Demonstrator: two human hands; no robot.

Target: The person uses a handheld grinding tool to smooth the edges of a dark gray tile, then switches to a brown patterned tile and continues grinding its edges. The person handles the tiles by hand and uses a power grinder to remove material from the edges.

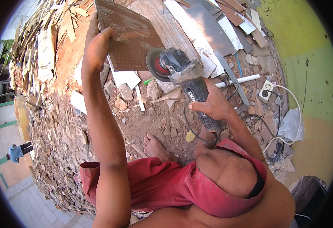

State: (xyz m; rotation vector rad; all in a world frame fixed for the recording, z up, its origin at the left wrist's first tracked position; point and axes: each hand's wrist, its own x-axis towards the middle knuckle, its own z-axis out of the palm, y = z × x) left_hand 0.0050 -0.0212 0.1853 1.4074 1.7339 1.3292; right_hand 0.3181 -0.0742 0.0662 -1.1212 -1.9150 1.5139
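Note:
My left hand (98, 47) grips the left edge of a brown tile (130, 38) with a waffle-patterned face, raised at the top centre. My right hand (208, 102) is closed round the dark body of a dusty angle grinder (185, 72). The grinder's disc (155, 64) is at the tile's lower right corner; whether it touches the tile, I cannot tell. My bare feet (155, 148) are on dirt and rubble below the tool.
Loose tile and board pieces (200, 22) lie behind the tile, with wood scraps (65, 24) at the upper left. A socket strip (266, 91) and cables lie at the right beside a green-yellow wall (303, 41). Another person (17, 152) stands at the far left.

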